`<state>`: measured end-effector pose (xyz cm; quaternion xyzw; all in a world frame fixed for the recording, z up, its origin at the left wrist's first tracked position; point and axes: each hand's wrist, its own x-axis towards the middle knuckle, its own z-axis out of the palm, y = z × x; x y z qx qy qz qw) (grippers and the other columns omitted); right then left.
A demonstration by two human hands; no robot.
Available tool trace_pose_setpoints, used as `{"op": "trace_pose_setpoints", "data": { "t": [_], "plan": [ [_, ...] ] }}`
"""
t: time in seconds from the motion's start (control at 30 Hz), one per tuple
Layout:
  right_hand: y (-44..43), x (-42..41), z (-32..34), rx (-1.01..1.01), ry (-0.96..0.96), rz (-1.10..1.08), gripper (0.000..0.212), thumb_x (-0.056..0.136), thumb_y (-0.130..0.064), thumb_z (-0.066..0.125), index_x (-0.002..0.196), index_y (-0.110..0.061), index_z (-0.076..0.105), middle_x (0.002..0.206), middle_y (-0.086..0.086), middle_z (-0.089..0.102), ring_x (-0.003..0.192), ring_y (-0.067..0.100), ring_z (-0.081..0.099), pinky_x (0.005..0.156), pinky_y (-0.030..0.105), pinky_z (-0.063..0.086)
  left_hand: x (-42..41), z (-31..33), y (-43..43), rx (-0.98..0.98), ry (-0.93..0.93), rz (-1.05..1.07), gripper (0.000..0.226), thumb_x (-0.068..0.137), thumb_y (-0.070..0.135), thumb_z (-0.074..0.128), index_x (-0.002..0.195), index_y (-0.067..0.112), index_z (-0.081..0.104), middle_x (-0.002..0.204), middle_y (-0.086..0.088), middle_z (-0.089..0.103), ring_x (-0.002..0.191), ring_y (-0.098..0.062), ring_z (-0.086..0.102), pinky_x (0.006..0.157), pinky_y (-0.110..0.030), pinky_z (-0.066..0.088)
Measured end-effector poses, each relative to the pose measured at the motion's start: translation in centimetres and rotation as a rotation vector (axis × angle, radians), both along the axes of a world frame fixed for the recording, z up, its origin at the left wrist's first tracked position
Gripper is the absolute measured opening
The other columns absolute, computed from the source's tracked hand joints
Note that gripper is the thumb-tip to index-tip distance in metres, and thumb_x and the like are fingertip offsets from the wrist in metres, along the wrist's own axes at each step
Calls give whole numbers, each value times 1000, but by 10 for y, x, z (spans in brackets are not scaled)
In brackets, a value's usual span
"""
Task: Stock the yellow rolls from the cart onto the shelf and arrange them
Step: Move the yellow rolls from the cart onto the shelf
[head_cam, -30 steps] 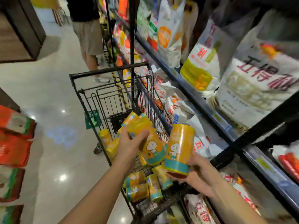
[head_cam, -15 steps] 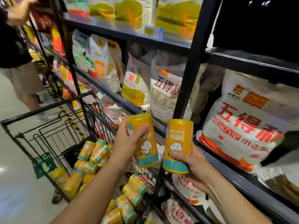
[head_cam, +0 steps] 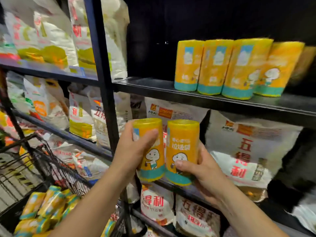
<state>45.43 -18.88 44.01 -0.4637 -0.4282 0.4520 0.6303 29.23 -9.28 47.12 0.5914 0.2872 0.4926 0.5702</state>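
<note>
My left hand grips one yellow roll upright, and my right hand grips a second yellow roll right beside it; the two rolls touch. Both are held in front of the black rack, below the dark shelf. On that shelf several yellow rolls stand in a row at the right, with bare shelf to their left. At the lower left, the black wire cart holds several more yellow rolls lying loose.
A black upright post divides the rack. White flour bags fill the shelves left of it, and more flour bags lie on the shelves under the rolls' shelf.
Both hands have lifted the two rolls up and right from the cart toward the rack. My view has swung up, bringing the shelf with standing rolls into sight; the person in the aisle is out of view.
</note>
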Motion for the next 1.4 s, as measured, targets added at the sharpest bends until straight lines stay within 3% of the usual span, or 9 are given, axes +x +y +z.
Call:
{"op": "trace_pose_setpoints", "data": {
  "t": [0.13, 0.23, 0.4, 0.73, 0.9, 1.0, 1.1, 1.3, 1.4],
  "plan": [
    [-46, 40, 18, 52, -38, -44, 69, 53, -23, 87, 117, -32, 60, 114, 10, 72, 105, 32, 69, 87, 49, 56, 44, 25, -40, 72, -10, -67, 42, 68, 36, 73, 104, 22, 56, 89, 0, 74, 85, -23, 73, 70, -37, 59],
    [-82, 68, 33, 95, -66, -89, 68, 55, -23, 86, 118, -30, 61, 115, 10, 72, 106, 33, 69, 90, 53, 55, 77, 40, -68, 123, 0, -130, 44, 72, 32, 82, 108, 20, 58, 94, -1, 75, 87, -22, 74, 69, -35, 59],
    [-139, 108, 58, 147, -143, -170, 72, 59, -27, 83, 126, -25, 56, 118, 8, 71, 109, 29, 68, 91, 48, 56, 125, 67, -108, 204, 0, -235, 50, 72, 33, 74, 118, 20, 58, 106, -2, 74, 96, -22, 73, 80, -41, 59],
    [-212, 156, 115, 225, -276, -286, 62, 72, -16, 83, 126, -32, 55, 115, -4, 72, 106, 15, 69, 76, 24, 58, 181, 143, -151, 461, 86, -246, 55, 67, 48, 83, 112, 28, 57, 102, 6, 74, 93, -13, 73, 80, -41, 60],
    [-222, 170, 143, 239, -347, -373, 65, 62, -33, 88, 121, -33, 61, 114, -6, 73, 106, 15, 70, 86, 35, 55, 199, 177, -144, 601, 230, -158, 45, 72, 49, 78, 106, 26, 59, 94, 6, 70, 84, -5, 70, 65, -20, 53],
    [-218, 177, 157, 228, -411, -458, 62, 60, -38, 80, 119, -32, 61, 109, -9, 74, 102, 10, 70, 81, 30, 54, 209, 193, -132, 669, 281, -124, 42, 75, 44, 79, 108, 23, 62, 95, 5, 70, 87, -7, 68, 70, -25, 54],
    [-208, 188, 169, 201, -444, -533, 63, 60, -39, 80, 119, -29, 63, 109, -8, 74, 101, 11, 71, 86, 34, 56, 215, 208, -121, 733, 317, -86, 52, 75, 42, 80, 120, 24, 61, 100, 7, 66, 89, -7, 66, 67, -23, 52],
    [-178, 226, 192, 113, -480, -684, 45, 74, -24, 84, 114, -27, 63, 102, -9, 75, 95, 10, 72, 83, 34, 57, 224, 227, -95, 896, 418, -63, 48, 81, 43, 74, 124, 27, 59, 100, 8, 65, 87, -8, 65, 67, -22, 52],
    [-160, 246, 202, 45, -520, -716, 48, 75, -22, 83, 117, -27, 61, 105, -8, 72, 96, 12, 70, 80, 31, 56, 228, 231, -79, 997, 506, -44, 47, 84, 44, 70, 125, 25, 59, 100, 10, 64, 86, -5, 62, 66, -19, 49]
  ]
}}
